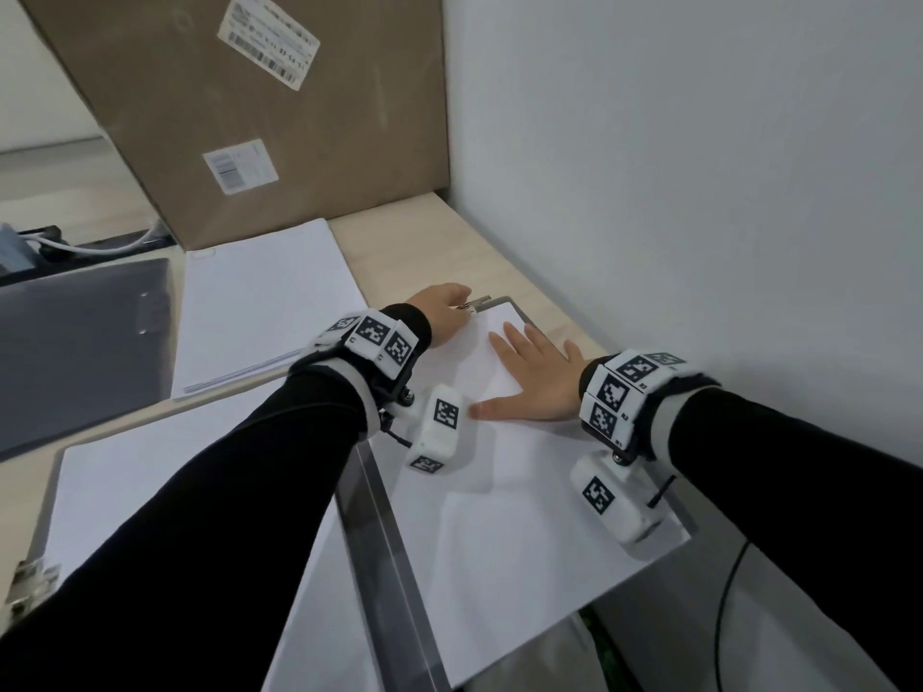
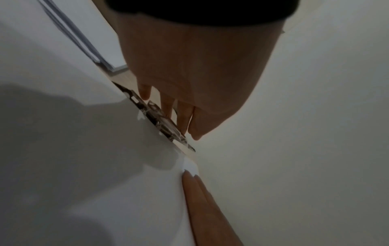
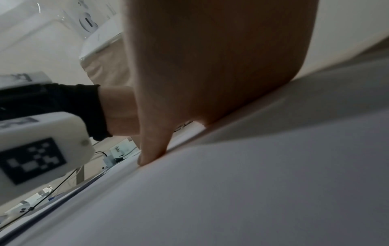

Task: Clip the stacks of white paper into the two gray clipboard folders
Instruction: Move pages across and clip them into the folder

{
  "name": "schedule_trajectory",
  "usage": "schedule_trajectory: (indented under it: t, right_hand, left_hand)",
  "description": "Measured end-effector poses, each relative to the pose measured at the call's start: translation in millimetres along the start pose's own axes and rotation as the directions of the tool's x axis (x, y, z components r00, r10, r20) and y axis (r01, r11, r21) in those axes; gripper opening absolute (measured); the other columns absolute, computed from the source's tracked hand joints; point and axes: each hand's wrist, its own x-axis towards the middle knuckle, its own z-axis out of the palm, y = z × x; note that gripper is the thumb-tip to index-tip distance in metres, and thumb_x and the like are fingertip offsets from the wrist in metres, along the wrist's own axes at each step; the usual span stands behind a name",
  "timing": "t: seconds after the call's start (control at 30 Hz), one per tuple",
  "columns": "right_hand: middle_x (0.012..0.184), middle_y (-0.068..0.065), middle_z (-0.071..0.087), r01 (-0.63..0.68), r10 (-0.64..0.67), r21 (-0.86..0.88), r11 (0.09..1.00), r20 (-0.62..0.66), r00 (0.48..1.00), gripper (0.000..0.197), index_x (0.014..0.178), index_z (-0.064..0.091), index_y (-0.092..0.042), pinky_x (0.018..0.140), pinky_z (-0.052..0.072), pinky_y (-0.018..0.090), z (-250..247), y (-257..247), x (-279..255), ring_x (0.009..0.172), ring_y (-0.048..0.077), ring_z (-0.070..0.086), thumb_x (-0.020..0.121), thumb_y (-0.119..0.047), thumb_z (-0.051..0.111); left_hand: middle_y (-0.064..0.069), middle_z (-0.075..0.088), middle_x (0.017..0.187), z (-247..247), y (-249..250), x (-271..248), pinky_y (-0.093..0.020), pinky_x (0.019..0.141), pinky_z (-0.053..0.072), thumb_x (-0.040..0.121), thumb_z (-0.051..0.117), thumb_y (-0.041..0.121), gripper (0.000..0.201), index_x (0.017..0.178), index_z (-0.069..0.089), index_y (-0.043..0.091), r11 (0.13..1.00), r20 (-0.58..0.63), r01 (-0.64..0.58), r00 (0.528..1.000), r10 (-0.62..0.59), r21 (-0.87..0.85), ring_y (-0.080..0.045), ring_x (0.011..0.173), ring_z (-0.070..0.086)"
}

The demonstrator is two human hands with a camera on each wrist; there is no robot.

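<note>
An open gray clipboard folder (image 1: pixel 379 516) lies in front of me, with a stack of white paper (image 1: pixel 524 491) on its right half. My right hand (image 1: pixel 529 372) lies flat on that paper (image 3: pixel 252 183), fingers straight and spread. My left hand (image 1: pixel 442 304) is at the folder's far edge and grips the metal clip (image 1: pixel 477 304). In the left wrist view its fingers (image 2: pixel 181 116) sit right behind the clip (image 2: pixel 162 123), at the top edge of the paper. A second paper stack (image 1: pixel 264 302) and a closed gray folder (image 1: pixel 85 352) lie to the left.
A big cardboard box (image 1: pixel 249 117) stands at the back of the wooden table. A white wall (image 1: pixel 699 192) runs close along the right. More white paper (image 1: pixel 125 491) with a metal clip (image 1: pixel 30 581) lies under my left forearm. A black cable (image 1: pixel 724 616) hangs at the table's near right edge.
</note>
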Motion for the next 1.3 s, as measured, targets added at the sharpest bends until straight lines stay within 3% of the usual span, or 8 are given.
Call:
schedule_trajectory:
  t: [0.27,0.37,0.4,0.53,0.77,0.9,1.03,1.3]
  right_hand:
    - [0.158,-0.009,-0.022,-0.008,0.008,0.018,1.0,-0.003,1.0,0.108,0.149,-0.014,-0.03,0.116,-0.011,0.05,0,-1,0,0.145,0.013,-0.023,0.072,-0.082,0.04]
    - [0.158,-0.009,-0.022,-0.01,0.01,0.022,1.0,0.0,1.0,0.108,0.149,-0.015,-0.031,0.116,-0.012,0.049,-1,-1,-1,0.145,0.012,-0.023,0.072,-0.081,0.041]
    - [0.158,-0.009,-0.022,-0.01,0.01,0.017,1.0,0.004,1.0,0.107,0.149,-0.015,-0.031,0.116,-0.011,0.049,-2,-1,-1,0.145,0.012,-0.023,0.072,-0.081,0.04]
    - [0.157,-0.009,-0.024,-0.014,0.014,0.002,1.0,0.02,1.0,0.106,0.149,-0.015,-0.03,0.116,-0.01,0.05,-3,-2,-2,0.145,0.013,-0.023,0.074,-0.08,0.04]
    - [0.158,-0.009,-0.022,-0.028,0.028,0.0,1.0,0.01,1.0,0.105,0.15,-0.015,-0.031,0.115,-0.01,0.049,-3,-4,-3,0.146,0.013,-0.021,0.075,-0.079,0.04]
    - [0.158,-0.009,-0.021,-0.035,0.035,-0.004,0.999,-0.001,0.999,0.104,0.15,-0.013,-0.03,0.116,-0.009,0.049,-3,-5,-2,0.146,0.013,-0.021,0.075,-0.079,0.041]
    - [0.158,-0.008,-0.02,-0.037,0.037,-0.004,0.999,-0.005,0.999,0.104,0.15,-0.013,-0.029,0.116,-0.009,0.049,-2,-7,-3,0.146,0.014,-0.02,0.076,-0.078,0.041]
    - [0.158,-0.009,-0.02,-0.039,0.039,-0.011,0.999,-0.007,0.999,0.104,0.15,-0.013,-0.03,0.116,-0.009,0.049,-1,-6,-2,0.146,0.013,-0.02,0.075,-0.079,0.04]
  left_hand:
    - [-0.007,0.056,0.132,2,0,11,-0.024,0.098,0.04,0.094,0.05,0.013,0.047,0.14,0.044,0.013,0.984,-0.103,-0.04,0.994,0.022,-0.173,-0.022,0.119,0.054]
    - [-0.006,0.055,0.106,-6,-2,5,-0.003,0.063,0.044,0.093,0.05,0.016,0.038,0.131,0.054,0.012,0.968,-0.193,-0.085,0.98,0.039,-0.237,-0.014,0.084,0.055]
    - [-0.004,0.056,0.104,-9,-3,2,-0.001,0.055,0.042,0.094,0.049,0.019,0.033,0.125,0.058,0.012,0.969,-0.224,-0.09,0.974,0.038,-0.23,-0.013,0.082,0.053]
    - [-0.006,0.07,0.109,-23,-17,-11,-0.02,0.081,0.039,0.095,0.044,0.03,0.035,0.099,0.071,0.009,0.991,-0.359,-0.033,0.933,-0.015,-0.128,-0.022,0.103,0.061]
    - [-0.002,0.067,0.123,-36,-29,-31,-0.03,0.094,0.045,0.096,0.042,0.03,0.034,0.114,0.069,0.018,0.983,-0.356,0.086,0.934,-0.022,0.165,-0.024,0.113,0.06]
    - [-0.009,0.064,0.11,-36,-28,-38,-0.032,0.091,0.047,0.095,0.035,0.015,0.027,0.09,0.058,0.028,0.914,-0.259,0.114,0.966,-0.01,0.389,-0.027,0.097,0.057]
    - [-0.004,0.054,0.138,-39,-33,-39,-0.036,0.108,0.04,0.095,0.034,0.01,0.043,0.13,0.056,0.022,0.898,-0.179,0.183,0.977,-0.12,0.399,-0.026,0.126,0.05]
    - [-0.011,0.032,0.153,-33,-24,-47,-0.032,0.111,0.031,0.099,0.027,0.005,0.051,0.149,0.029,0.015,0.774,-0.019,0.222,0.965,-0.261,0.593,-0.028,0.14,0.035]
